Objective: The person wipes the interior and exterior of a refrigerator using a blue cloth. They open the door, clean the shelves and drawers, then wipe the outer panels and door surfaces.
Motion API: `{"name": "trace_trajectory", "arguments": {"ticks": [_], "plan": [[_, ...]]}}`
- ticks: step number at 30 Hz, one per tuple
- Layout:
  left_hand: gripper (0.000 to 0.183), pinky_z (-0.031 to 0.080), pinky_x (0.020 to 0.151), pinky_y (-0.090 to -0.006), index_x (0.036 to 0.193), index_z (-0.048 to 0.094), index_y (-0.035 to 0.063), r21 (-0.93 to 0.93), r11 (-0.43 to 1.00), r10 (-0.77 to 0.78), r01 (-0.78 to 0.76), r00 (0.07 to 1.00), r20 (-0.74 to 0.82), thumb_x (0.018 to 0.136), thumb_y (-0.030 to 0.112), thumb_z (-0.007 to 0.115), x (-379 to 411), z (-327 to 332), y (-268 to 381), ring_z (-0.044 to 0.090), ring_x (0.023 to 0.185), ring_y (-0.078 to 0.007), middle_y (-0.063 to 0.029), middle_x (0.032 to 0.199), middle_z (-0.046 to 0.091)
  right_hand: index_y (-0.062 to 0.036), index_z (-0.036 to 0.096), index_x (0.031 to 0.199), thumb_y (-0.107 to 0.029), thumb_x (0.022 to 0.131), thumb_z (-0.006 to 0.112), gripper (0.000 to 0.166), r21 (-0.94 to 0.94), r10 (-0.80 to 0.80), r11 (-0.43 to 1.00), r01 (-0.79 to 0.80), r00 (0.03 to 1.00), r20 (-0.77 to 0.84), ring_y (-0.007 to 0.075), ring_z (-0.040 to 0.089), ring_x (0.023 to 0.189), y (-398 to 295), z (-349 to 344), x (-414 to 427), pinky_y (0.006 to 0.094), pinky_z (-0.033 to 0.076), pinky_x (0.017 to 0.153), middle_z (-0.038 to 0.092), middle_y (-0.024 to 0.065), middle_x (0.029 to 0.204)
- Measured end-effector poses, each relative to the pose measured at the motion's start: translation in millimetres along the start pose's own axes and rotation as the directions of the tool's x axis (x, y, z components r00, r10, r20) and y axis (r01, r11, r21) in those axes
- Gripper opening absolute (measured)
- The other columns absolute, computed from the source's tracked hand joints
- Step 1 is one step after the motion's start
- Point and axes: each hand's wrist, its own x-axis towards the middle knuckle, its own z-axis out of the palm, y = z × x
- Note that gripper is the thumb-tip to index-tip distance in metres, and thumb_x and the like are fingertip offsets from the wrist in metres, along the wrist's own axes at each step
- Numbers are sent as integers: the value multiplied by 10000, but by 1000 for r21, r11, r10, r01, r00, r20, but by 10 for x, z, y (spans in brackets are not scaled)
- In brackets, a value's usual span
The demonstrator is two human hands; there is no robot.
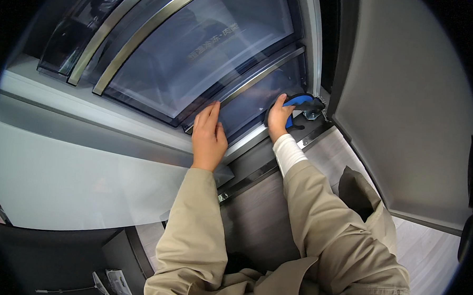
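Note:
My left hand [209,136] lies at the metal trim [249,88] of the lowest clear plastic refrigerator drawer [258,91], fingertips on the trim and thumb apart. It holds nothing. My right hand [279,115] is closed around a blue-and-black handled object [300,101], in front of the same drawer's right end. The object looks like a cleaning tool; its far side reaches the cabinet's lower right corner, and my fingers hide part of it. Above the lowest drawer sits a larger translucent drawer [176,66] with printed writing and a metal trim strip.
More drawers with metal trim [111,31] rise at the upper left. A white panel [88,176] spans the left side. A large grey panel [404,107] stands at the right, beside a metal hinge [311,114]. Below are a wood-look floor [426,250] and small white devices [117,282].

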Motion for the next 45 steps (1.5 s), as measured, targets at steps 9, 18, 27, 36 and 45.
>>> {"name": "trace_trajectory", "arguments": {"ticks": [9,18,27,36,45], "plan": [[550,407,1016,-407,1257,584,7,-52,993,-106,108,994,24,741,-118,441,-153,-56,-128,530,1160,-369,-191,1228,586,29,384,1413,-320,910,509,624,-559,-271,220,799,601,752,512,273,1319,-246,291,-1831,628,111,1112,371,298,1425],[504,419,966,-399,1286,561,11,-23,997,-74,75,997,25,812,-119,447,-17,-23,-21,524,1120,-363,-185,1184,573,122,232,1423,-401,994,435,707,14,140,985,-172,848,511,501,211,1353,423,295,-1739,493,146,1148,233,367,1457],[201,464,769,-384,1006,689,-29,1,990,-139,141,977,-161,809,13,678,-119,3,13,552,862,-293,-126,893,599,85,461,1308,-352,1000,425,536,80,138,988,-135,990,-39,474,449,1179,-297,102,-732,486,328,1024,452,340,1297],[144,454,716,-408,856,647,4,62,992,-96,105,985,-143,757,60,736,-83,11,268,553,810,-318,-129,825,589,83,562,1141,-188,993,486,318,376,-205,895,240,970,-131,307,563,1055,-1506,-186,-439,368,401,951,585,203,1160],[127,453,740,-414,863,660,7,-11,967,-252,253,960,-118,776,76,721,-266,-16,617,543,831,-323,-128,838,574,-7,705,781,-259,805,577,284,-393,-503,353,849,526,685,380,610,867,-2040,-392,-54,472,453,883,662,197,856]]}}
